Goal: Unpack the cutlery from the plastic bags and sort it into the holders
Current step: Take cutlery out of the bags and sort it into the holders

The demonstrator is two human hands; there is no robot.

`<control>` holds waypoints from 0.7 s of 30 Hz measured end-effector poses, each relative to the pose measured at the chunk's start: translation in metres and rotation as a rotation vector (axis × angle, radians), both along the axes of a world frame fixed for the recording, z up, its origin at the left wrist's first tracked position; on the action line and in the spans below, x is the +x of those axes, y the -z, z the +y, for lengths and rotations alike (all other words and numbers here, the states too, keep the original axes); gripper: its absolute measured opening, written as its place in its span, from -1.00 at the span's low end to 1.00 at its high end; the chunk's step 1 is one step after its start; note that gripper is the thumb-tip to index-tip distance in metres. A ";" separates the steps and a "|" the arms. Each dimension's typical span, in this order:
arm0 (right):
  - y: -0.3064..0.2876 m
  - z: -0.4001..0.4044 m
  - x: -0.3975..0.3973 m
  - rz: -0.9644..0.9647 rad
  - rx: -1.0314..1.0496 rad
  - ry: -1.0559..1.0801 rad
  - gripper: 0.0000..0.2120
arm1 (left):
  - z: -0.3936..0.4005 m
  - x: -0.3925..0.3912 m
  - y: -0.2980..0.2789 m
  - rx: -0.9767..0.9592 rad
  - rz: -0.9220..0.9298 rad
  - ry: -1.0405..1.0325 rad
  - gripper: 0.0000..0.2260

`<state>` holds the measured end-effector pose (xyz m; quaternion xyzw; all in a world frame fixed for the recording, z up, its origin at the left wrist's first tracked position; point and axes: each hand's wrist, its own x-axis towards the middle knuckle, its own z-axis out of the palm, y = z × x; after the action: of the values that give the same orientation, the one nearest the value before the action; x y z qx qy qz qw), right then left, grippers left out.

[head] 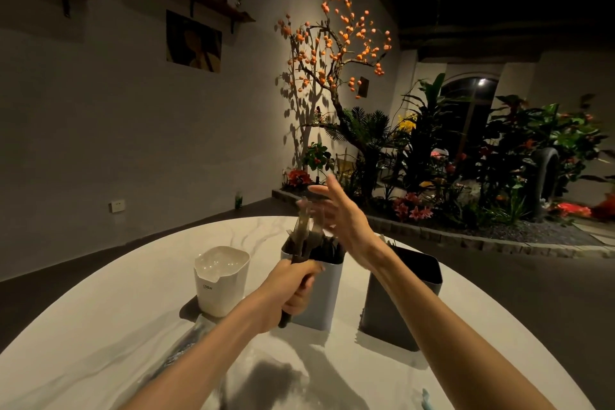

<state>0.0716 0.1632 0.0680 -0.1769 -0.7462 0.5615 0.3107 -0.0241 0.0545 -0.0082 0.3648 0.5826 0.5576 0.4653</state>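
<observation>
2 bare forearms reaching forward from the bottom edge, well apart at the elbows and converging toward the middle. Left hand (296, 289) lower and nearer, knuckles up, fingers curled tight in a fist round a dark bundle that sticks out above and below the grip. Right hand (336, 210) raised higher and farther forward, wrist bent back, palm facing left, fingers straight and spread, holding nothing, slightly blurred.
</observation>
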 end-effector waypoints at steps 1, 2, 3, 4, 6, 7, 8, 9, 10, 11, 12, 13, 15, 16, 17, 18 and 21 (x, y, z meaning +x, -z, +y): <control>-0.005 -0.011 0.003 0.045 -0.160 -0.093 -0.42 | 0.001 0.006 -0.005 -0.027 0.001 0.033 -0.58; -0.008 -0.020 0.008 0.044 -0.204 -0.131 -0.46 | 0.001 0.016 -0.011 -0.064 0.017 0.065 -0.57; -0.010 -0.027 0.012 0.042 -0.208 -0.148 -0.53 | 0.003 0.026 -0.016 -0.096 0.063 0.100 -0.56; -0.015 -0.033 0.016 0.065 -0.221 -0.164 -0.56 | 0.004 0.035 -0.020 -0.105 0.096 0.134 -0.57; -0.032 -0.035 0.032 0.160 -0.242 -0.140 -0.45 | 0.013 0.055 -0.030 -0.021 0.118 0.179 -0.68; -0.044 -0.032 0.041 0.214 -0.217 -0.096 -0.41 | 0.018 0.061 -0.034 0.045 0.162 0.165 -0.79; -0.058 -0.028 0.054 0.264 -0.186 -0.035 -0.39 | 0.021 0.069 -0.038 0.112 0.212 0.139 -0.89; -0.072 -0.020 0.068 0.314 -0.144 0.036 -0.38 | 0.025 0.075 -0.040 0.160 0.249 0.111 -0.84; -0.085 -0.012 0.081 0.355 -0.091 0.108 -0.39 | 0.030 0.079 -0.040 0.182 0.272 0.075 -0.77; -0.095 -0.004 0.094 0.381 -0.024 0.195 -0.40 | 0.035 0.083 -0.039 0.197 0.290 0.041 -0.75; -0.102 0.004 0.105 0.392 0.040 0.285 -0.43 | 0.039 0.085 -0.037 0.207 0.298 0.009 -0.76; -0.103 0.013 0.113 0.389 0.099 0.366 -0.45 | 0.043 0.087 -0.034 0.206 0.303 -0.018 -0.79; -0.093 0.028 0.123 0.357 0.161 0.491 -0.47 | 0.052 0.088 -0.024 0.179 0.306 -0.052 -0.80; -0.083 0.037 0.125 0.345 0.163 0.530 -0.47 | 0.056 0.087 -0.019 0.171 0.300 -0.064 -0.78; -0.069 0.046 0.125 0.336 0.152 0.560 -0.47 | 0.059 0.088 -0.014 0.164 0.298 -0.079 -0.77; -0.054 0.055 0.124 0.318 0.132 0.591 -0.46 | 0.063 0.089 -0.011 0.161 0.307 -0.095 -0.74; -0.010 0.074 0.115 0.210 0.009 0.633 -0.47 | 0.068 0.090 -0.002 0.151 0.356 -0.128 -0.65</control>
<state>0.1870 0.2367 0.0782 -0.3398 -0.6205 0.4490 0.5457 0.0655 0.1223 -0.0061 0.4536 0.6343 0.5548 0.2900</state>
